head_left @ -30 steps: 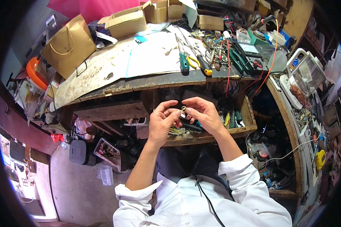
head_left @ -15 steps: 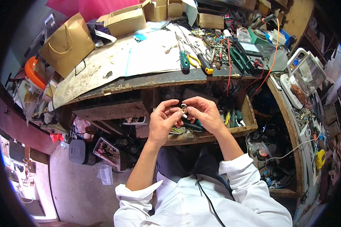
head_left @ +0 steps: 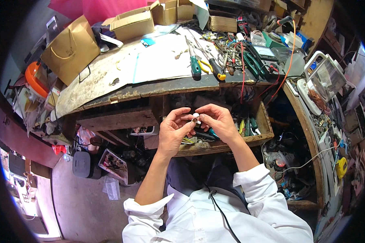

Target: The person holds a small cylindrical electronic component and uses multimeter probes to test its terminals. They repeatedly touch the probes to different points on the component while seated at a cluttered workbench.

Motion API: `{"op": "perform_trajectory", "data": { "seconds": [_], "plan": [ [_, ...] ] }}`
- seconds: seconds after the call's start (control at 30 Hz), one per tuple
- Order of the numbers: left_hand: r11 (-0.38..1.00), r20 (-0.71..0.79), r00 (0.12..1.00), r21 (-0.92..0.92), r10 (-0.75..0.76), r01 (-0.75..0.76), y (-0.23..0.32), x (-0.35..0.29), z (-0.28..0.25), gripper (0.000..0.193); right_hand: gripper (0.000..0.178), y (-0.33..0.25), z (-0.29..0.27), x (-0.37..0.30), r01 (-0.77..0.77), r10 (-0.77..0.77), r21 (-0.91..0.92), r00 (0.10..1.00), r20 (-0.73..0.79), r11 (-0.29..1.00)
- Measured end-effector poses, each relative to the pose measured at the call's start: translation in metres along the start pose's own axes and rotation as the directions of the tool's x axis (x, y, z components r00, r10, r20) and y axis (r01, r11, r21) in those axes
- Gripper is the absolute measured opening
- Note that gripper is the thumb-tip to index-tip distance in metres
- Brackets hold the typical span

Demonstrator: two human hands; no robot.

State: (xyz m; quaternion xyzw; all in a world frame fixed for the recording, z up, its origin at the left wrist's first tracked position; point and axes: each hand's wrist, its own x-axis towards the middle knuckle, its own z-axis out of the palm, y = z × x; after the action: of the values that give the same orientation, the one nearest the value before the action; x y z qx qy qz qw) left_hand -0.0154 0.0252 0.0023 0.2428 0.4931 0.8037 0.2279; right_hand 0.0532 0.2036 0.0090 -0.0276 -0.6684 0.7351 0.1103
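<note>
Over the pulled-out wooden drawer (head_left: 239,144), my two hands meet at the fingertips. Between them is a small part with a white round face and a brass-coloured bit (head_left: 196,116); its exact kind is too small to make out. My left hand (head_left: 175,127) pinches it from the left, thumb against fingers. My right hand (head_left: 217,121) pinches its other side with thumb and forefinger. Beneath the hands, pliers and screwdrivers with green and yellow handles (head_left: 247,124) lie in the drawer.
The worktop (head_left: 103,87) carries a white sheet (head_left: 160,65), a green screwdriver (head_left: 195,67), a black-and-yellow screwdriver (head_left: 220,71) and a heap of small tools. An analog meter (head_left: 265,52) with red leads stands at right. A brown paper bag (head_left: 71,50) stands at left, a waste bin (head_left: 117,164) below.
The small part has turned between my fingertips: its white round face now shows flat, where a ring-like edge showed before. Both hands keep nearly the same place.
</note>
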Motion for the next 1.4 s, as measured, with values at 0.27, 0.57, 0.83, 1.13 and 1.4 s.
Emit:
{"op": "perform_trajectory", "data": {
  "seconds": [0.27,0.57,0.83,1.13,1.4],
  "plan": [
    [1.000,-0.067,0.998,0.027,-0.013,0.015,0.002,0.001,0.000,0.041,0.015,0.002,0.001,0.003,-0.008,0.008,-0.001,1.000,-0.002,1.000],
    [1.000,-0.092,0.995,0.021,0.023,-0.021,0.001,0.005,0.003,0.040,0.014,-0.012,-0.047,-0.002,0.016,-0.059,-0.194,0.974,-0.219,0.981],
    [0.999,-0.110,0.993,0.013,0.037,-0.036,-0.001,0.003,0.004,0.041,0.012,-0.052,-0.130,-0.033,0.003,-0.296,-0.541,0.840,-0.456,0.841],
    [0.999,-0.137,0.990,0.033,0.034,-0.030,0.000,0.002,0.004,0.037,0.017,-0.111,-0.113,0.034,0.054,-0.390,-0.680,0.850,-0.353,0.732],
    [0.997,-0.153,0.987,0.075,0.048,-0.036,0.000,0.004,0.003,0.033,0.043,-0.140,-0.090,0.144,-0.264,-0.286,-0.962,0.919,-0.271,0.065]
  ]
}}
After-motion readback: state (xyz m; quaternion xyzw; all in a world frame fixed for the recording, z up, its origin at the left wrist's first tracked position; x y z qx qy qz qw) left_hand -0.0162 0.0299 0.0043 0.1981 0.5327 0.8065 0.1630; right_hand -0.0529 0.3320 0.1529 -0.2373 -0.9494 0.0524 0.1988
